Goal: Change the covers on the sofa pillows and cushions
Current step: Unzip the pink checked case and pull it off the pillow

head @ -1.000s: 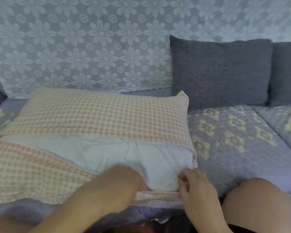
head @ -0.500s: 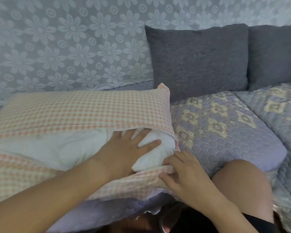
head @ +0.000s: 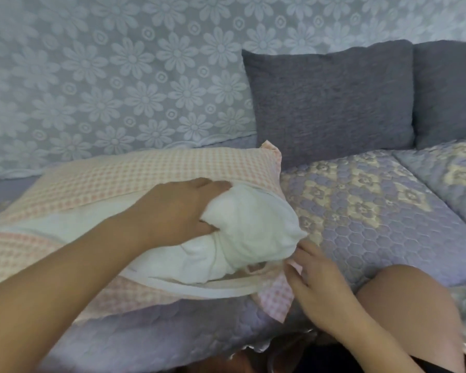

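Right, pillow lies on the sofa seat, near its front edge. My left hand grips the bunched white corner; right hand pinches the checked cover at its opening. Soft, light, squashy; likely grabs best by the corner.

Open stretch of quilted sofa seat right of the checked pillow, passable up to the two grey cushions blocking the seat's back edge. Front right corner taken by a knee. Left half of the seat filled by the pillow itself
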A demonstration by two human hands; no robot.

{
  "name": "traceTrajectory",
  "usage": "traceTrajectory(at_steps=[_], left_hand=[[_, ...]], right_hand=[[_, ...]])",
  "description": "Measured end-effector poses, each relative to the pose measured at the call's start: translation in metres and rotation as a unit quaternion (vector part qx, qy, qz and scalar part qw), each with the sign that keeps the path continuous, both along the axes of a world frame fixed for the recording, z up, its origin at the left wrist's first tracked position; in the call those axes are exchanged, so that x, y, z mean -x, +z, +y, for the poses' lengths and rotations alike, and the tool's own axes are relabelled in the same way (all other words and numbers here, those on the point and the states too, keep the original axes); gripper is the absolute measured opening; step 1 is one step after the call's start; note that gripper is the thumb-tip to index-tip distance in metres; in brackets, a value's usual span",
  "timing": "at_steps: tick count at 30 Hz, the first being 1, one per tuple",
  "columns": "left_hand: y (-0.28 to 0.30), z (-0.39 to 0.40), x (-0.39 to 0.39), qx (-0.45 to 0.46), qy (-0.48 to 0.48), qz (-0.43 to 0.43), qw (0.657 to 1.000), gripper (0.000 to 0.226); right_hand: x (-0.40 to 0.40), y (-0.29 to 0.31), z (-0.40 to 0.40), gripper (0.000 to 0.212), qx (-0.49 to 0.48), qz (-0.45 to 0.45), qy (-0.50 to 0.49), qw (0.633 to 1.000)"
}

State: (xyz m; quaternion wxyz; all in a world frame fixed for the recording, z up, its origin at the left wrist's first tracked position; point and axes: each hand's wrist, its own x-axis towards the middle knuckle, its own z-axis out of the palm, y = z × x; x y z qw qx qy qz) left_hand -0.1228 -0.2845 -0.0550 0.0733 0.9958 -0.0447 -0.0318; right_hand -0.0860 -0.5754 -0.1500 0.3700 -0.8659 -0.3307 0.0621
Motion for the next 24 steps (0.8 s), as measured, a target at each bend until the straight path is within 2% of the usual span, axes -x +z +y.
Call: traceTrajectory(at_steps=[4,6,9,11,13,15,17,20,22,24], left_hand=[[-0.011,-0.004,0.024,0.057,0.056,-0.071,0.994,0.075],[-0.020,-0.008,0.040,0.064,0.095,-0.148,0.982,0.065],[-0.043,-0.021,0.070,0.086,0.143,-0.255,0.952,0.035],[-0.057,-0.028,0.088,0.106,0.127,-0.278,0.946,0.023],[-0.065,-0.030,0.099,0.126,0.095,-0.264,0.952,0.023],[-0.064,-0.030,0.105,0.109,0.052,-0.243,0.962,0.026],[-0.059,-0.030,0.110,0.072,0.022,-0.246,0.966,0.024],[-0.050,-0.025,0.118,0.068,0.068,-0.266,0.959,0.023],[-0.049,-0.013,0.120,0.049,0.141,-0.257,0.955,0.033],[-0.052,0.004,0.120,0.003,0.162,-0.223,0.961,0.044]], right_hand=[[-0.012,0.022,0.007,0.032,-0.045,0.058,-0.033,0.997],[-0.005,0.026,0.010,0.028,-0.105,0.134,-0.052,0.984],[0.006,0.040,0.023,0.052,-0.186,0.218,-0.070,0.956],[-0.005,0.047,0.035,0.068,-0.207,0.214,-0.102,0.949],[-0.025,0.050,0.046,0.081,-0.182,0.161,-0.117,0.963],[-0.045,0.053,0.058,0.066,-0.118,0.115,-0.119,0.979],[-0.057,0.057,0.068,0.042,-0.069,0.087,-0.123,0.986],[-0.069,0.060,0.074,0.014,-0.047,0.044,-0.114,0.991],[-0.071,0.057,0.071,0.016,-0.048,0.043,-0.111,0.992],[-0.070,0.051,0.069,0.018,-0.045,0.032,-0.109,0.992]])
